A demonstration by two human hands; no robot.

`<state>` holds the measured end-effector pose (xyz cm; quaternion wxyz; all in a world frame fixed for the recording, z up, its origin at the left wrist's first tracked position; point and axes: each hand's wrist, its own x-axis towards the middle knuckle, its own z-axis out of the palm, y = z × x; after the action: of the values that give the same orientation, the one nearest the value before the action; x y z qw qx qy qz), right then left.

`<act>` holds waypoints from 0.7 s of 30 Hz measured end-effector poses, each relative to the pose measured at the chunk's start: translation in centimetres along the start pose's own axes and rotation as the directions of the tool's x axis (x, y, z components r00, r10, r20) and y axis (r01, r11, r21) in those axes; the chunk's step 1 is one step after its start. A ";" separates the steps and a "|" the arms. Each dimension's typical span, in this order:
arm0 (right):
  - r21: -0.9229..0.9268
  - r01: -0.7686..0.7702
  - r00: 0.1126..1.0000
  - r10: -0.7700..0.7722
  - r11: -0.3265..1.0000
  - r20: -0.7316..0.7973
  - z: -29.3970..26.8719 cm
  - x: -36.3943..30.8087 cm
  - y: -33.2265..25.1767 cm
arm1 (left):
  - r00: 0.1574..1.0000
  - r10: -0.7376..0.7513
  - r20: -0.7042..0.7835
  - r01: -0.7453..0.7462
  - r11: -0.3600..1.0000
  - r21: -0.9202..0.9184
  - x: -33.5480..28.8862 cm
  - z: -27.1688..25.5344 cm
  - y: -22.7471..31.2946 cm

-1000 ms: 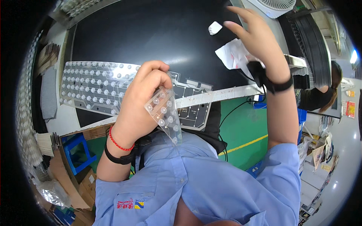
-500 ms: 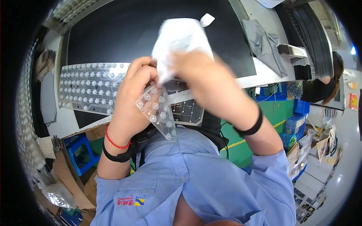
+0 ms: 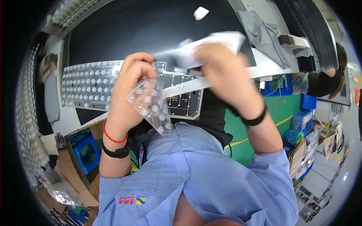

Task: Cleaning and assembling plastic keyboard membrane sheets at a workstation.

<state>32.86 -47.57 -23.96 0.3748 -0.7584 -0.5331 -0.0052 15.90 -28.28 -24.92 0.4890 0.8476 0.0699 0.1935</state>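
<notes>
Workshop benches and stacked parts ring a black mat (image 3: 132,30) at the top of the frame, with green floor (image 3: 241,147) showing at centre right and blue plastic crates (image 3: 86,150) at lower left. Across the mat's near edge, from left of centre to the middle of the frame, lies a clear keyboard membrane (image 3: 86,84), its left part flat and studded with rows of round, frosted, translucent domes joined by fine pale traces. At centre, its right end is folded back into a tapering flap (image 3: 152,107), also dotted with domes and lined with close-set traces, hanging over the table's pale edge. Beneath it a see-through lower layer (image 3: 184,105) bears pale lines, small dots and a comb-like strip of contacts; the table edge shows through it, and its rounded corner juts out above the person's lap.

The left hand (image 3: 130,88), wearing a red cord bracelet (image 3: 115,138), pinches the folded membrane between curled fingers and thumb. Well apart at upper centre, the right hand (image 3: 220,66) is blurred, its fingers closed on a crumpled white wipe (image 3: 228,39) above the mat; whether the wipe touches the lower layer cannot be told. A small white lump (image 3: 201,13) sits near the top, and a grey cloth (image 3: 260,37) lies at upper right. Another person (image 3: 332,81) appears at far right.
</notes>
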 end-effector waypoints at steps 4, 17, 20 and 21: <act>-0.038 0.160 0.982 -0.155 0.986 0.104 -1.8 -4.7 -0.5 | 0.998 -0.059 -0.010 0.058 0.998 -0.024 -0.2 0.2 0.3; -0.484 0.021 0.953 -0.163 0.875 -0.254 -3.8 -0.1 8.6 | 1.000 0.020 -0.016 -0.020 1.000 0.017 0.2 0.5 -0.2; -0.436 0.069 0.979 -0.144 0.897 -0.141 -3.4 -0.1 8.7 | 1.000 0.025 -0.013 -0.025 0.998 0.050 0.2 0.4 -0.2; -0.357 0.111 0.983 -0.155 0.928 -0.096 -2.9 0.5 7.6 | 1.000 0.028 -0.013 -0.027 0.997 0.069 0.1 0.4 -0.3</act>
<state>40.35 -49.98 -25.94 0.2647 -0.7732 -0.5500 -0.1718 16.19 -28.47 -25.31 0.4562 0.8636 0.0684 0.2037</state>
